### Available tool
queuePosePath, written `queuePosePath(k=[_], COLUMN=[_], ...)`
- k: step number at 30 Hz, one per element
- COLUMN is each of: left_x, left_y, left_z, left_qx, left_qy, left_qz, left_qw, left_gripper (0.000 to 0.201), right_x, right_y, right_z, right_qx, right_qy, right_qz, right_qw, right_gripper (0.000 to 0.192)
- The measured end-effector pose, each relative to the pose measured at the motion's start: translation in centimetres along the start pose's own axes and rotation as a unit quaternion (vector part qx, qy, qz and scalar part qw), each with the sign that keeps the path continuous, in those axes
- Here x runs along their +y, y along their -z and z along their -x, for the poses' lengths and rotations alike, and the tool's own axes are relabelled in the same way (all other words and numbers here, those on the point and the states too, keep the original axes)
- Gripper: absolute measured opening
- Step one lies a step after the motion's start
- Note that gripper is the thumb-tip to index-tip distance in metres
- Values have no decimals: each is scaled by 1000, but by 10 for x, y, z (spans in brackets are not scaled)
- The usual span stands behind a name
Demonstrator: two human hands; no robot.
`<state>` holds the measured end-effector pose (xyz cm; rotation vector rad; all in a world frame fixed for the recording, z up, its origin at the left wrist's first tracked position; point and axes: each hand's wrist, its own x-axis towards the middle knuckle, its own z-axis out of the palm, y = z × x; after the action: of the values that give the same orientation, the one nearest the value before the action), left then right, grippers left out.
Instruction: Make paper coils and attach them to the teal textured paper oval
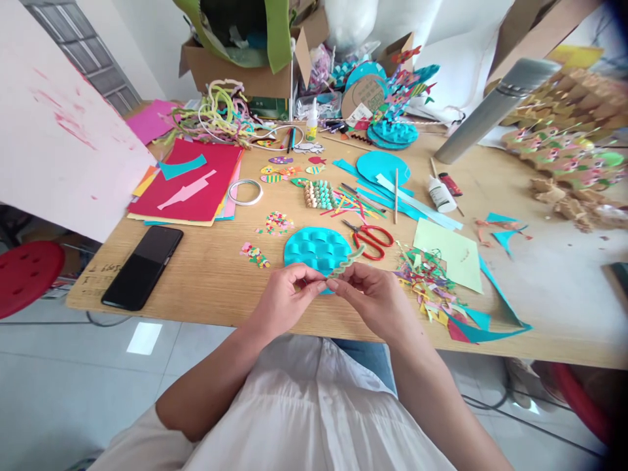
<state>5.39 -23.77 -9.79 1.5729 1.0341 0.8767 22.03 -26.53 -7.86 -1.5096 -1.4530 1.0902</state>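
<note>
Left to right: black smartphone point(142, 267) lying flat; left hand point(284, 297) and right hand point(373, 297), both pinching a small green wavy paper strip point(346, 261) at the desk's near edge, just before the woven turquoise paper disc point(316, 250); red-handled scissors point(373, 239) beyond. Step, as judged: preparing the strip; next calls for fingertip precision. No legible writing.

just behind the hands point(333, 294) lies a woven disc point(316, 248); scissors point(370, 239) right of it, scraps point(426, 281) to the hands' right, phone point(142, 267) far left.
</note>
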Motion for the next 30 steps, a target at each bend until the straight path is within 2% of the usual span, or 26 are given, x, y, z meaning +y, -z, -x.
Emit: queuePosePath(k=[4, 14, 26, 30], left_x=[-2, -10, -14, -14], left_y=[-5, -12, -18, -14], left_z=[1, 5, 7, 4], left_qx=[9, 24, 0, 49], left_qy=[4, -69, -146, -153], left_qz=[-3, -112, -195, -185], left_qw=[1000, 991, 970, 970], left_gripper=[12, 10, 15, 11], right_x=[-1, 2, 9, 10], right_y=[0, -4, 0, 3], right_z=[3, 11, 18, 19], right_qx=[18, 57, 35, 82], right_qy=[2, 18, -10, -14], right_qz=[9, 101, 136, 101], right_qw=[1000, 993, 990, 991], right_gripper=[28, 15, 19, 19])
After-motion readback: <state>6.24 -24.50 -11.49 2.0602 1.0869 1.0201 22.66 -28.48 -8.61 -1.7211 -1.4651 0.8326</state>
